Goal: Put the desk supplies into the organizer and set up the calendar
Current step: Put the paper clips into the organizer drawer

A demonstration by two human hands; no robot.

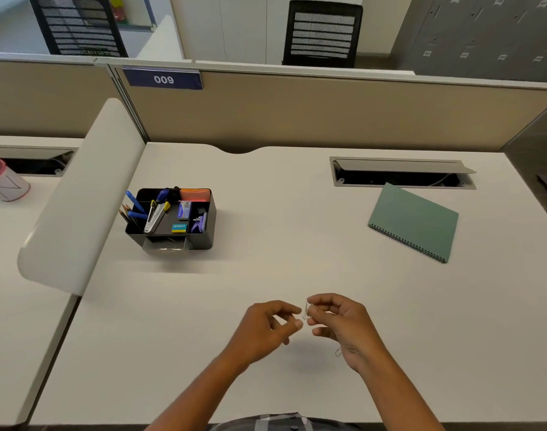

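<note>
Paper clips left to put away

Right hand (337,325) pinches a paper clip (306,310) near the front edge; left hand (266,325) is loosely curled, holding nothing. I'd carry it far-left and drop it in the organizer (172,219) drawer.

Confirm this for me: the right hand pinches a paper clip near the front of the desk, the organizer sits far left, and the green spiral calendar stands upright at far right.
One thing is wrong. The head view shows the green spiral calendar lying flat on the desk, not standing upright. The rest holds: the right hand pinches a paper clip, and the organizer sits far left.
</note>
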